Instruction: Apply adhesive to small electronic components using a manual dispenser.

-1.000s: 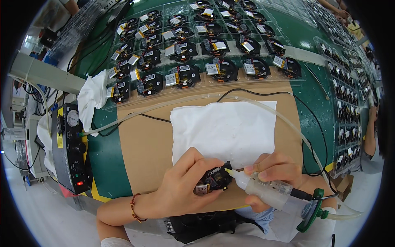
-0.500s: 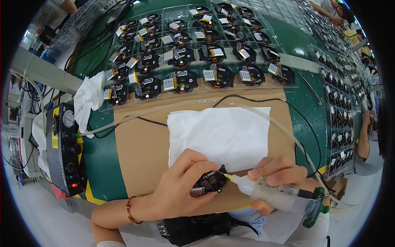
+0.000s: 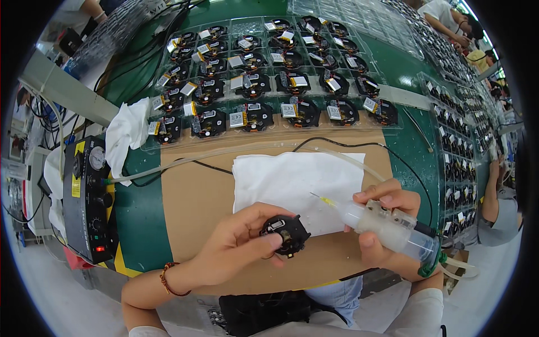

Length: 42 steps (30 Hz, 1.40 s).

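Held between the fingers and thumb of my left hand (image 3: 238, 238) is a round black watch module (image 3: 287, 233), its inner side facing up, above the brown board near the table's front edge. My right hand (image 3: 387, 216) grips a dispensing syringe (image 3: 387, 227) with a milky barrel, a yellow tip and a thin needle. The needle points left over the white cloth (image 3: 292, 174), apart from the module. A green cap and a tube sit at the syringe's back end. My left thumb covers part of the module.
A clear tray (image 3: 219, 135) at the back carries several black modules with silver battery packs. More trays (image 3: 457, 185) stand at the right. A black dispenser controller (image 3: 87, 196) with a gauge is at the left. A hose (image 3: 196, 159) and black cable cross the brown cardboard (image 3: 191, 219); tweezers (image 3: 418, 130) lie right.
My right hand has drawn the syringe up and away, so its needle is now apart from the module. My left hand has turned the module and shifted its thumb onto it.
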Available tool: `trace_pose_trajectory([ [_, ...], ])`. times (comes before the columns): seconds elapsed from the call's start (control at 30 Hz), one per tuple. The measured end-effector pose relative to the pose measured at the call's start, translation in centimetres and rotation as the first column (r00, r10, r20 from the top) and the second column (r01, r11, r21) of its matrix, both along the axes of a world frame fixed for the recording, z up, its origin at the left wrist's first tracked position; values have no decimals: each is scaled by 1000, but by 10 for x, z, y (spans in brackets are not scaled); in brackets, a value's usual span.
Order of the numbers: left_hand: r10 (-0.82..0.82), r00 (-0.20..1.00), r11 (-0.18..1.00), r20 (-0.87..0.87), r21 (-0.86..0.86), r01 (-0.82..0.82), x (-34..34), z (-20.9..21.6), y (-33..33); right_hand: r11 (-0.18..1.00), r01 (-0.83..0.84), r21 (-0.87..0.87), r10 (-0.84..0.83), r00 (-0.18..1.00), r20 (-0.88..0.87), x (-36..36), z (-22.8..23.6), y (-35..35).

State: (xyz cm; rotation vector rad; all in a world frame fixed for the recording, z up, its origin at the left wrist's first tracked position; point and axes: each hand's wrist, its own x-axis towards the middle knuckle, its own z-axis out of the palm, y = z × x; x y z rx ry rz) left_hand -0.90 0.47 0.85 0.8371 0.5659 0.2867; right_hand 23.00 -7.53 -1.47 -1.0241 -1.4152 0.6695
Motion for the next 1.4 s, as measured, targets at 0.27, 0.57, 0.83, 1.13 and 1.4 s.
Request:
trace_pose_trajectory([
  [0.27,37,998,997,-44,74,-33,1,-4,0,999,12,-46,-14,998,-58,-1,-1,1],
  [0.57,37,998,993,-45,115,-31,1,-4,0,999,-4,-39,4,1000,-13,0,1,3],
  [0.83,49,998,997,-48,54,-47,1,-3,-2,998,-5,-70,9,998,63,1,4,2],
  [1.13,27,998,996,-55,81,-22,-1,-4,-3,996,-15,-88,22,997,78,1,4,2],
  [1.4,61,996,994,-67,99,-54,1,-5,-4,997,-20,-81,23,999,44,0,4,3],
])
